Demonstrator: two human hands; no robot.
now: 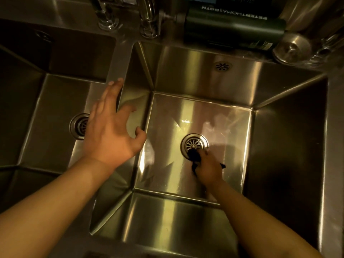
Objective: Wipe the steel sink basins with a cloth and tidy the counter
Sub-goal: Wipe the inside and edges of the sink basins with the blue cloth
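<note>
Two steel sink basins lie below me, split by a steel divider. Deep in the right basin, my right hand grips a small dark cloth bunched against the near edge of the round drain strainer. My left hand is above the divider with fingers spread and loosely bent, holding nothing; whether it touches the steel I cannot tell. The left basin has its own drain, partly hidden by my left hand.
Two chrome tap bases stand on the back ledge. To their right lies a dark green bottle on its side, then a steel lid or cup. An overflow grille sits in the right basin's back wall.
</note>
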